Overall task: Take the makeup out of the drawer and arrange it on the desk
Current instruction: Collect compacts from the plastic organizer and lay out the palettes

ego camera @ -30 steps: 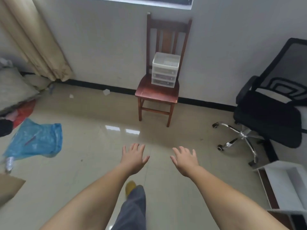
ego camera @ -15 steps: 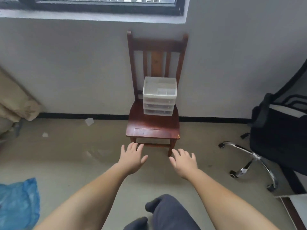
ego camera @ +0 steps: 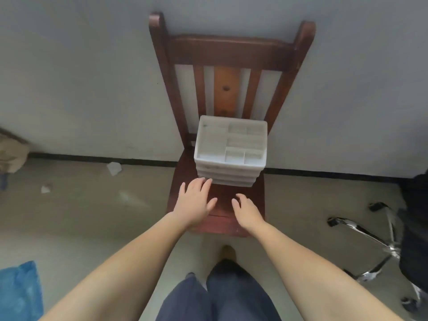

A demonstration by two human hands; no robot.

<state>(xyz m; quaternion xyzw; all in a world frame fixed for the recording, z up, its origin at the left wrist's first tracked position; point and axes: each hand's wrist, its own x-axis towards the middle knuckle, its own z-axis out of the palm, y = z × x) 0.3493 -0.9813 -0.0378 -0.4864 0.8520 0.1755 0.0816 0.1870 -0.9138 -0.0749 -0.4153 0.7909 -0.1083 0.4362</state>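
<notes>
— How far are you getting with the task?

— I am only beginning. I am standing in front of a chair (ego camera: 217, 205), and the organizer (ego camera: 230, 154) with the drawers is sitting at the back of its seat, against the backrest. All its drawers are looking closed to me, so I am judging that nothing is taken out yet.

— What are your hands doing?

— My left hand (ego camera: 195, 200) is reaching forward with the fingers spread and loose, holding nothing; the fingertips are just beside the lower left corner of the organizer, and I cannot tell if they are touching it. My right hand (ego camera: 246, 210) is hovering over the seat, also relaxed and holding nothing, a little apart from the organizer.

— Are you seeing the makeup?

— No. The top tray is looking bare, and the drawer fronts are too blurred to see inside. I am not seeing the desk either.

— So what is remaining?

— Almost everything, I think: opening a drawer, taking the makeup out, arranging it on the desk.
</notes>
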